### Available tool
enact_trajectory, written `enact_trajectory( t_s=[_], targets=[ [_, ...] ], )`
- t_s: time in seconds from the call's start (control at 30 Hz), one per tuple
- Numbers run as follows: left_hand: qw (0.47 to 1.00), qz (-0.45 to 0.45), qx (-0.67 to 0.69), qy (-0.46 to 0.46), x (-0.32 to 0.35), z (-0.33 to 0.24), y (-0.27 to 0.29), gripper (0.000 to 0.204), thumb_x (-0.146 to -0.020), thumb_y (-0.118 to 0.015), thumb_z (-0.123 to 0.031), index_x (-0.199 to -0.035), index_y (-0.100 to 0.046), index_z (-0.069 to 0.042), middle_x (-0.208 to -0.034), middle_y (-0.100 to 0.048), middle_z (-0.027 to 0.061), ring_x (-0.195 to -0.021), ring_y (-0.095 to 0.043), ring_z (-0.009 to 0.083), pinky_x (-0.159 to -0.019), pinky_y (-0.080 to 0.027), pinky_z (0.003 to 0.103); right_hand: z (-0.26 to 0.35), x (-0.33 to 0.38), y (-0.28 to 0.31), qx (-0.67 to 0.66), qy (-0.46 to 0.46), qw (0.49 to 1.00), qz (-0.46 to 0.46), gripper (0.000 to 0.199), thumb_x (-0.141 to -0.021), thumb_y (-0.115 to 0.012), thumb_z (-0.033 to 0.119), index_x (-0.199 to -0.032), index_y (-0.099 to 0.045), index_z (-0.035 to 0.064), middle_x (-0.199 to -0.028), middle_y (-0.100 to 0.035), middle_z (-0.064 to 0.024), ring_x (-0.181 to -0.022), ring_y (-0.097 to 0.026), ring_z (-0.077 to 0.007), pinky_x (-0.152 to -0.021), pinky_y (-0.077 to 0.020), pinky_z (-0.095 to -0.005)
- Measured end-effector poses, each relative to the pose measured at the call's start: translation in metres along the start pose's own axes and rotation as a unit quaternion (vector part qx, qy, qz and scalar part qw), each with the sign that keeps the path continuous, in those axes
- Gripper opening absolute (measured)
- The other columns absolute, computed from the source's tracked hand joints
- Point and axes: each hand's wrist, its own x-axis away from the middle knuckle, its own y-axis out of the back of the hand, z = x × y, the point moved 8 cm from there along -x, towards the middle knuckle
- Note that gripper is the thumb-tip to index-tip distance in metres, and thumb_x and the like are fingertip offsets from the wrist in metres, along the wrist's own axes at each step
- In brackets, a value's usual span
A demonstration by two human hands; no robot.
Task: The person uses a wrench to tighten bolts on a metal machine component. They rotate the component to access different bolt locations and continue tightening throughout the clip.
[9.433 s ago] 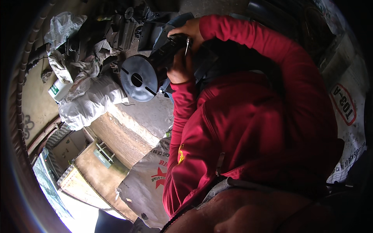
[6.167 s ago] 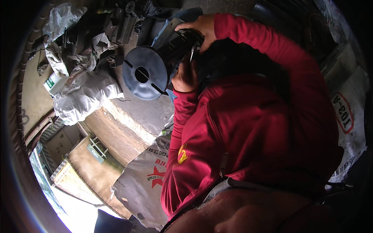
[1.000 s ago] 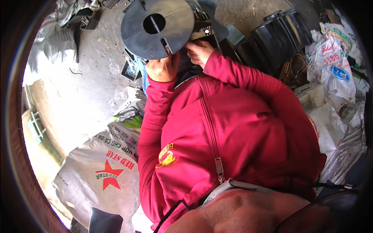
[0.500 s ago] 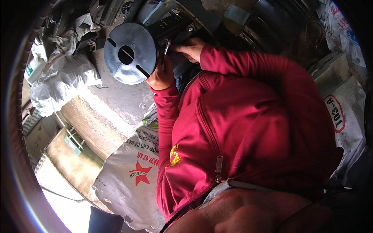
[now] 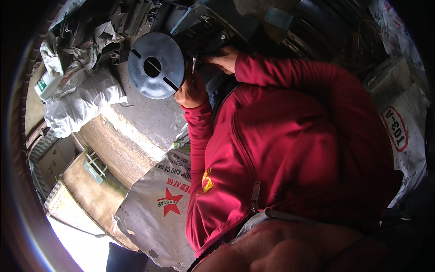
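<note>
- Since half a second ago, my view swings a little and the grey disc (image 5: 156, 65) sits further right and lower in it, with my grip unchanged.
- My left hand (image 5: 192, 88) is closed on the disc's right edge, holding it up at chest height.
- My right hand (image 5: 222, 56) is curled against the dark metal assembly (image 5: 204, 31) behind the disc; how tightly it grips, I cannot tell.
- White sacks (image 5: 81, 97) lie heaped to my left, and a printed bag (image 5: 158, 204) sits below by the concrete ledge (image 5: 149, 122).
- I judge the disc could slip off and drop onto the ledge, since only one edge is pinched.
</note>
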Motion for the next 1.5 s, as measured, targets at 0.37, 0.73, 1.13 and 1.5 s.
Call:
enact_trajectory(
  t_s=[0.37,0.73,1.13,1.5],
  targets=[
    [0.996,0.056,0.064,0.034,0.009,0.01,-0.008,0.028,-0.079,-0.067,-0.007,-0.107,-0.07,-0.006,-0.105,-0.07,0.0124,-0.093,-0.069,0.0291,-0.079,-0.055,0.036,0.009,0.009,-0.009,-0.017,0.002,1.0,0.003,0.028,-0.089,-0.068,0.037,-0.075,-0.06,0.0133,-0.05,-0.03,0.0076,-0.039,-0.025,-0.0045,-0.039,-0.0149,-0.0261],
    [0.999,0.022,0.04,-0.004,0.007,0.002,-0.004,0.021,-0.082,-0.072,-0.011,-0.102,-0.069,-0.008,-0.092,-0.072,0.0057,-0.071,-0.068,0.0221,-0.061,-0.054,0.032,0.003,0.004,-0.005,0.035,-0.007,0.999,0.002,0.027,-0.089,-0.068,0.035,-0.08,-0.062,0.0108,-0.05,-0.032,0.0056,-0.039,-0.027,-0.0065,-0.039,-0.0172,-0.0273],
    [0.993,0.056,0.087,0.052,0.013,0.008,-0.006,0.03,-0.08,-0.068,-0.005,-0.11,-0.069,-0.009,-0.104,-0.07,0.0141,-0.089,-0.069,0.0307,-0.072,-0.055,0.035,0.085,0.048,-0.033,0.549,0.508,0.658,-0.082,0.021,-0.082,-0.067,0.029,-0.095,-0.07,0.0129,-0.084,-0.066,-0.0029,-0.073,-0.066,-0.025,-0.062,-0.0538,-0.0362],
    [0.987,0.07,0.109,0.094,0.001,0.01,0.006,0.025,-0.081,-0.072,-0.01,-0.106,-0.072,-0.008,-0.085,-0.067,0.0101,-0.065,-0.063,0.0252,-0.059,-0.051,0.035,0.075,0.034,-0.044,0.58,0.459,0.668,-0.082,0.019,-0.079,-0.067,0.026,-0.094,-0.068,0.0149,-0.085,-0.065,-0.0001,-0.072,-0.066,-0.0243,-0.061,-0.0529,-0.0371]
  ],
)
